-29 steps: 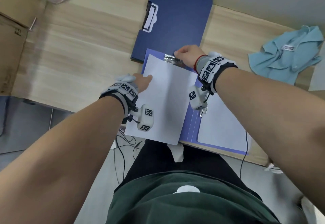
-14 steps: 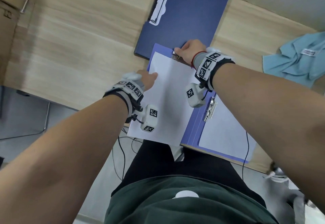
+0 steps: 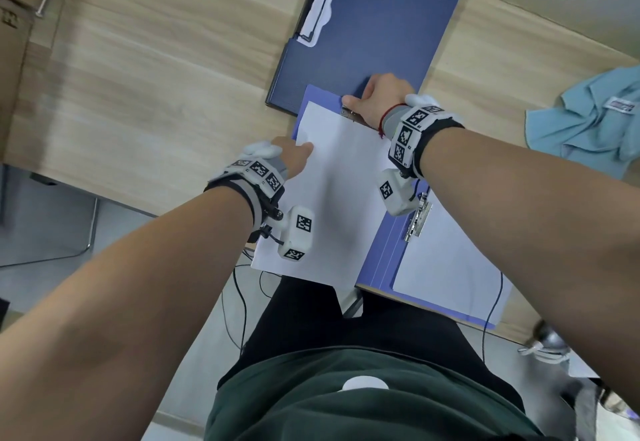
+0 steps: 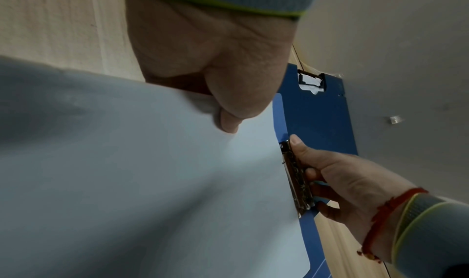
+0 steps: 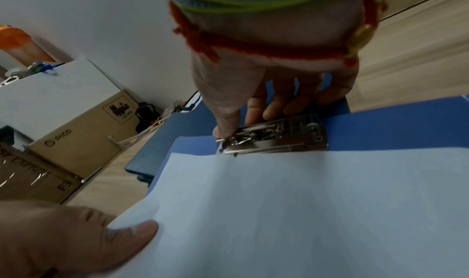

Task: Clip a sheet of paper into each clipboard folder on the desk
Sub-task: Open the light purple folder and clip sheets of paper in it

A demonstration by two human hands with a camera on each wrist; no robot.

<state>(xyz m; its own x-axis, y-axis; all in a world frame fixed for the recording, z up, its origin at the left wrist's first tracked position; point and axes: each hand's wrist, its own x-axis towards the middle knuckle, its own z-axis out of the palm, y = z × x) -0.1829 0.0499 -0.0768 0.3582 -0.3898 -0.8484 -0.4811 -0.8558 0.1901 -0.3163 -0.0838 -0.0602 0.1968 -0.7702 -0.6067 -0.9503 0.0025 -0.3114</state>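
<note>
**Sheet held at the raised clip of the open folder**

A white sheet of paper [image 3: 332, 198] lies on the left-hand leaf of the open light-blue clipboard folder [image 3: 377, 253], its top edge just below the folder's silver metal clip [image 5: 274, 138] and its lower end hanging past the near edge of the light wooden desk [image 3: 156, 94]. In the right-wrist view the paper's top edge meets the clip's lower bar; whether it sits under the bar cannot be told.

The right hand [image 3: 379, 99] grips that clip: the thumb [image 5: 225, 109] presses its left end and the other fingers [image 4: 314, 172] curl round its far side. The left hand [image 3: 294, 156] pinches the sheet's left edge, thumb [image 4: 228, 121] on top of the paper, the remaining fingers hidden beneath it.

The folder's right-hand leaf carries a second white sheet [image 3: 446, 267] under a second silver clip [image 3: 419, 217]. Beyond the open folder, and partly beneath its far edge, lies a closed dark-blue clipboard folder [image 3: 374, 25] with a black-and-white clip [image 3: 317, 7] on its left side. Right of the open folder, a crumpled light-blue cloth [image 3: 588, 122] rests on the desk. Left of it, at the desk's end, stand brown cardboard boxes [image 5: 83, 138].
</note>
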